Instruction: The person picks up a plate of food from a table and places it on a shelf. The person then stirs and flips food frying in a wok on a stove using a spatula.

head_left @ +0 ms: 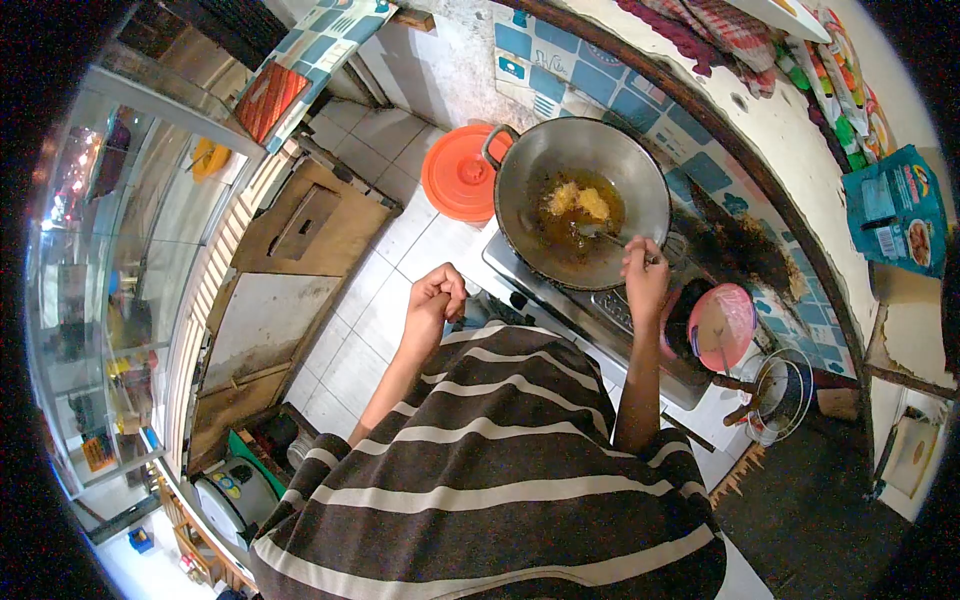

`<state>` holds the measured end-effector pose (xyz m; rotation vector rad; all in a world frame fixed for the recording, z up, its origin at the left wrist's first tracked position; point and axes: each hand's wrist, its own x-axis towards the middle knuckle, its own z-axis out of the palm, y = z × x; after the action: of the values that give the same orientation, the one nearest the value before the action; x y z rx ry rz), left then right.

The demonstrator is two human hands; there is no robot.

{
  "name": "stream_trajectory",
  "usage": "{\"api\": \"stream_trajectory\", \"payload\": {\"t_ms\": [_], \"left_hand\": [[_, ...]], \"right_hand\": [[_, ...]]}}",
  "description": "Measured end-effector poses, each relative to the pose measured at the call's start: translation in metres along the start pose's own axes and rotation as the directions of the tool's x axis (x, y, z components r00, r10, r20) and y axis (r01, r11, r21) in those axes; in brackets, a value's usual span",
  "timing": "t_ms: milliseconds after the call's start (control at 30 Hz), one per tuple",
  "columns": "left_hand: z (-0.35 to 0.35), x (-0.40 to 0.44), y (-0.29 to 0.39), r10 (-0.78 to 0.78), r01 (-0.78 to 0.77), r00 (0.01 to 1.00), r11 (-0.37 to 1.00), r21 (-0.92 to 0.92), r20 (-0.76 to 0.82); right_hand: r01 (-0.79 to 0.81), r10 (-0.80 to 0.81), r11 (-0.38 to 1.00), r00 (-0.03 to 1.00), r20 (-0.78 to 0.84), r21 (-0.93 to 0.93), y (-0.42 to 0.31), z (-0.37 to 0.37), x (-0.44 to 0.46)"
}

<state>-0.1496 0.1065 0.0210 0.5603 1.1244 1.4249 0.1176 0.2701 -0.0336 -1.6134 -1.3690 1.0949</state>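
Observation:
A large metal wok (520, 235) sits on the stove (530, 290), with brown oil in its bottom. Golden pieces of food (582, 202) lie in the oil. My right hand (645, 262) is closed round the handle of a spatula (600, 233) at the wok's near right rim, and the spatula's head reaches into the oil beside the food. In front of my body, left of the stove, my left hand (438, 293) is raised with its fingers curled in, and nothing shows in it.
An orange lidded bucket (460, 175) stands on the tiled floor behind the wok's left side. Right of the stove are a pink bowl (737, 312) of batter and a wire basket (790, 390). A wooden cabinet (290, 230) and a glass case (150, 200) are at the left.

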Motion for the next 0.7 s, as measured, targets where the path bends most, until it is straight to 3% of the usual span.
{"api": "stream_trajectory", "payload": {"t_ms": [267,367,567,700], "left_hand": [[0.0,0.002,-0.003,0.009,-0.009,0.999,1.0,0.009,0.033],[0.001,0.002,-0.003,0.007,-0.008,0.999,1.0,0.01,0.032],[0.0,0.002,-0.002,-0.001,0.002,0.999,1.0,-0.009,0.032],[0.001,0.002,-0.002,0.004,-0.004,0.999,1.0,-0.007,0.039]], "right_hand": [[-0.022,0.02,0.996,1.0,-0.021,-0.09,-0.012,-0.009,-0.005],[0.05,-0.06,0.965,0.998,-0.033,-0.258,-0.019,-0.011,-0.009],[0.048,-0.044,0.976,0.999,0.021,-0.212,-0.023,-0.01,-0.01],[-0.039,0.045,0.996,0.996,0.081,-0.074,-0.032,-0.012,-0.013]]}}
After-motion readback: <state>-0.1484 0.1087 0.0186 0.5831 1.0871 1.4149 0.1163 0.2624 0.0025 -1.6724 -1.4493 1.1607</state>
